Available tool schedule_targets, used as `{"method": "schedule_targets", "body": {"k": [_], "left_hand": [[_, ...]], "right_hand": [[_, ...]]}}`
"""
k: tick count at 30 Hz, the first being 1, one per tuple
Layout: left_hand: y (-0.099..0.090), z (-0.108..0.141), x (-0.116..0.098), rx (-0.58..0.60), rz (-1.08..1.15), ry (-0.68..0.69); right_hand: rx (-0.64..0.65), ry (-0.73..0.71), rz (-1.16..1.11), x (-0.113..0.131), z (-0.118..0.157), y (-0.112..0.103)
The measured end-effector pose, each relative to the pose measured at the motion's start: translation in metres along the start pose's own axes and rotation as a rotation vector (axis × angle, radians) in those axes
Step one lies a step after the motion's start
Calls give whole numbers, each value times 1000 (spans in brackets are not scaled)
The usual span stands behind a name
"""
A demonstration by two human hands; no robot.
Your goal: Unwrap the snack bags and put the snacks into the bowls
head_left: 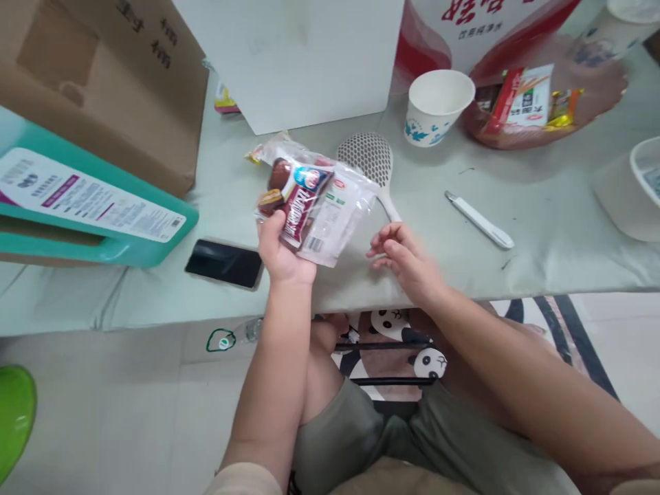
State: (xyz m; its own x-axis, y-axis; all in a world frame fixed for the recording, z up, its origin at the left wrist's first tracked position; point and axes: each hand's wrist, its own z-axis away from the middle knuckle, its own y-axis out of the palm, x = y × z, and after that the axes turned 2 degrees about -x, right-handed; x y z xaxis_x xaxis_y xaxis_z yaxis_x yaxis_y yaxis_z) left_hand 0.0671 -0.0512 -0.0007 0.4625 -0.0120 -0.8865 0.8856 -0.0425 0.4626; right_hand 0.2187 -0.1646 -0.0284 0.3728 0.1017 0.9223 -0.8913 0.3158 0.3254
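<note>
My left hand (pixel 286 251) is closed around a bundle of snack packaging above the table. In front is a maroon snack packet (pixel 303 206) with a filled chocolate cake printed on it. Behind it lies a crumpled clear and white plastic wrapper (pixel 337 216); whether it holds anything I cannot make out. My right hand (pixel 405 261) is empty, its fingers loosely bent and apart, by the handle end of a honeycomb-headed hairbrush (pixel 367 155). Whether it touches that handle I cannot tell. The brush's head is partly hidden behind the wrapper.
A black phone (pixel 224 263) lies left of my left hand. Further left stand a teal jug (pixel 175 213) and a cardboard box (pixel 170 130). To the right are a paper cup (pixel 436 110), a snack bowl (pixel 515 137), a white-handled cutter (pixel 479 220) and a white container (pixel 626 196).
</note>
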Motion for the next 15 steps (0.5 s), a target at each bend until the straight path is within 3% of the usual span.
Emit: {"method": "schedule_targets", "body": {"k": [6,12,15], "left_hand": [[33,36,33,235,140,-264],[37,34,54,589,-94,-234],[40,33,63,662,-187,-270]], "right_hand": [[-79,-176,-96,7,2,-18],[-403,-301,73,19,7,-49],[-475,-314,199,16,4,-62]]}}
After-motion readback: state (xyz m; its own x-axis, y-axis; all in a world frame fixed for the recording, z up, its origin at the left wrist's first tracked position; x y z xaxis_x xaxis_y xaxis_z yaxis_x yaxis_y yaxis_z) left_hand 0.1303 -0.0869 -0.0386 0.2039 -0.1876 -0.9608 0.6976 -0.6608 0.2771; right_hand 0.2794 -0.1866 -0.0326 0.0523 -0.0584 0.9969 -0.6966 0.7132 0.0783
